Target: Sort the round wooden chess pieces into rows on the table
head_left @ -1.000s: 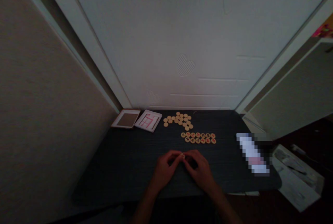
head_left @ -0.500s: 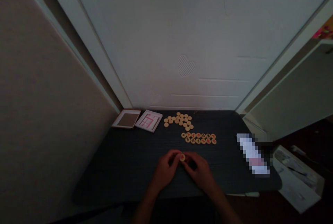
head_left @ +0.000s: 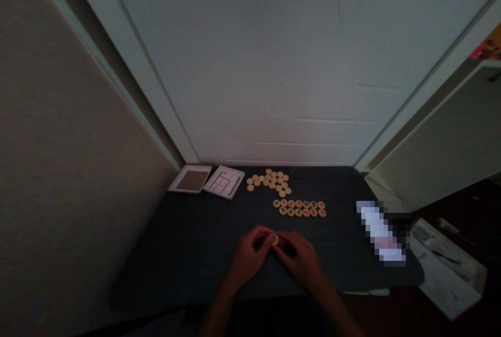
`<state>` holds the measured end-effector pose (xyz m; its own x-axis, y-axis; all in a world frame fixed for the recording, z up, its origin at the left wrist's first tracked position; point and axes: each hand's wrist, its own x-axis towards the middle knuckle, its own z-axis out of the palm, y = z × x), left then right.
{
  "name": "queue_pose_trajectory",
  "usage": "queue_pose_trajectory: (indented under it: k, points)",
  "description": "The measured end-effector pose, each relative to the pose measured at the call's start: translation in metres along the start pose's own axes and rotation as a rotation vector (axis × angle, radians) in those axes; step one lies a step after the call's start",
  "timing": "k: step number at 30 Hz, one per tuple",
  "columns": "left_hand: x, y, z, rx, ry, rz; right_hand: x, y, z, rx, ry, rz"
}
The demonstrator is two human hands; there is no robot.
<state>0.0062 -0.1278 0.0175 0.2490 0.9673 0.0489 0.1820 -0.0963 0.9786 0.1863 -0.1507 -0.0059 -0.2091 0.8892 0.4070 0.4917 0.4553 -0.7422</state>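
A round wooden xiangqi piece with a red mark is pinched between my two hands above the near part of the dark table. My left hand grips it from the left, its thumb across the face. From the other side my right hand closes its fingertips on the edge. Beyond the hands, xiangqi pieces with red and dark characters lie face up in two rows. Farther back is a loose cluster of plain-faced pieces.
On the dark table, an open box half and a white tray with red lines sit at the back left. A blurred-out bright object lies at the right. A white panel rises behind the table; a white box stands beyond its right edge.
The piece has tilted and dropped slightly between my fingers, and my left thumb now covers more of its face. My right hand has shifted slightly. The rows and the cluster stay put.
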Motion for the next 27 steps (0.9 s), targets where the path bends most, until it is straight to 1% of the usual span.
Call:
queue_pose_trajectory:
  k: [6,13,20,24,27]
  points:
    - [0.0000,0.0023,-0.0026,0.039,-0.009,0.015,-0.0004,-0.0004,-0.0002,0.003,0.008,0.004]
    - [-0.0014,0.0016,0.0004,-0.011,-0.030,0.010,-0.0007,0.0000,0.0001,-0.005,0.019,0.023]
    - [-0.0011,-0.0031,0.0023,0.014,-0.004,-0.013,-0.0033,0.0055,0.0015,-0.038,-0.015,-0.010]
    - [0.0003,-0.0067,0.0013,0.032,0.010,-0.021,-0.0032,0.0040,0.0016,-0.032,-0.025,-0.020]
    - [0.0010,-0.0048,0.0005,0.036,0.012,-0.019,-0.0024,0.0016,0.0014,-0.023,-0.018,-0.017]
